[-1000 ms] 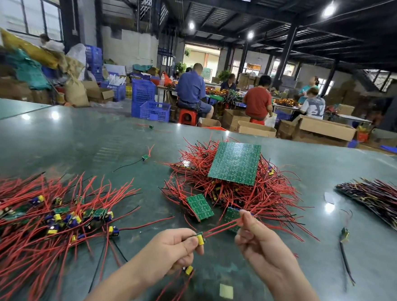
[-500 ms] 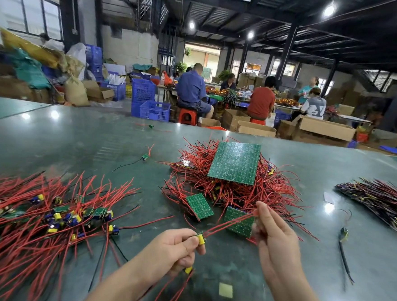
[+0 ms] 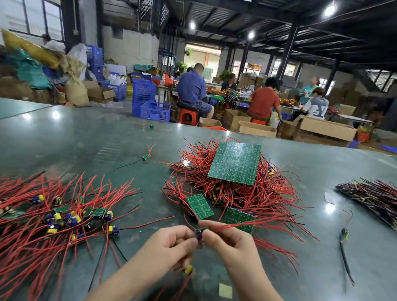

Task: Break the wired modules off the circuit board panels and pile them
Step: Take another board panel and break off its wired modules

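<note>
Both hands meet low at centre over the green table [image 3: 98, 145]. My left hand [image 3: 166, 249] and my right hand [image 3: 227, 240] pinch one small wired module [image 3: 199, 233] between their fingertips; its red wires [image 3: 245, 223] trail right. Lower in my left hand hang more modules, one with a yellow part [image 3: 188, 269]. Behind the hands lies a heap of red-wired panels with a large green panel [image 3: 234, 163] on top and two small panels [image 3: 199, 206] [image 3: 238, 219] in front. A pile of separated modules [image 3: 56, 219] spreads at the left.
A bundle of dark wires [image 3: 384, 205] lies at the right, with a loose wired module [image 3: 344, 231] near it. A yellowish square scrap [image 3: 225, 290] lies by my right wrist. One stray module [image 3: 144, 157] sits mid-table. Several people work at tables beyond.
My right hand slid left along the red wires from the small panel to my left hand. Both hands now pinch the same module.
</note>
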### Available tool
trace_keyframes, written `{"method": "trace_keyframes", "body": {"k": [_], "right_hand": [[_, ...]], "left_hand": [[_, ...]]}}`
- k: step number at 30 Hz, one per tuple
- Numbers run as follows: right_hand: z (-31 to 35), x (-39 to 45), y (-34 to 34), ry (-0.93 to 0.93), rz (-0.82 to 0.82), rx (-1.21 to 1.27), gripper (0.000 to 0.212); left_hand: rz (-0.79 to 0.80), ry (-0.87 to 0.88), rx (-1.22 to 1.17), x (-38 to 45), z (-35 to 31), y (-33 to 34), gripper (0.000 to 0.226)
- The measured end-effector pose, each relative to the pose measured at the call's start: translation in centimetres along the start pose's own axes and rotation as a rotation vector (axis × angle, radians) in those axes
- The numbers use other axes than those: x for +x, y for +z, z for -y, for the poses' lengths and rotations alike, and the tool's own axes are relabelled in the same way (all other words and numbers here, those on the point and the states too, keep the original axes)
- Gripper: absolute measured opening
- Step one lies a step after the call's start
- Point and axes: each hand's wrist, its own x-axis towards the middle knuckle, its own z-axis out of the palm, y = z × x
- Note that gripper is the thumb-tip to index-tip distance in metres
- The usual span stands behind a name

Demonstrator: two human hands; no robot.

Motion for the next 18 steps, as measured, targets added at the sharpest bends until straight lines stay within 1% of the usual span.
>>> {"method": "trace_keyframes", "body": {"k": [2, 5, 6, 7, 8, 9, 11, 15, 16, 18], "right_hand": [[-0.1, 0.0, -0.1, 0.024, 0.027, 0.023, 0.019], [-0.1, 0.2, -0.5, 0.107, 0.095, 0.201, 0.013], [0.0, 0.1, -0.5, 0.118, 0.111, 0.232, 0.013], [0.1, 0.1, -0.7, 0.109, 0.118, 0.206, 0.013], [0.2, 0.0, -0.7, 0.082, 0.117, 0.137, 0.014], [0.2, 0.0, -0.7, 0.041, 0.103, 0.035, 0.02], [0.4, 0.0, -0.7, -0.032, 0.051, -0.145, 0.028], [0.2, 0.0, -0.1, -0.05, -0.025, -0.242, 0.026], [0.1, 0.0, 0.0, -0.056, -0.046, -0.254, 0.026], [0.0, 0.1, -0.2, -0.086, -0.09, -0.283, 0.027]], "left_hand": [[-0.009, 0.051, 0.026, 0.0, -0.2, 0.0, 0.011], [0.072, 0.085, -0.076, 0.0, -0.6, -0.2, 0.013], [0.088, 0.083, -0.087, 0.0, -0.5, -0.3, 0.015], [0.09, 0.081, -0.065, 0.0, -0.5, -0.4, 0.016], [0.072, 0.08, 0.001, 0.0, -0.3, -0.6, 0.014], [0.037, 0.083, 0.105, 0.1, -0.1, -0.7, 0.014], [-0.057, 0.089, 0.378, 0.2, 0.3, -1.1, 0.022], [-0.232, 0.078, 0.762, 0.0, 0.3, -0.4, 0.025], [-0.265, 0.077, 0.81, 0.0, 0.2, -0.1, 0.025], [-0.285, 0.058, 0.815, -0.1, 0.2, -0.1, 0.025]]}}
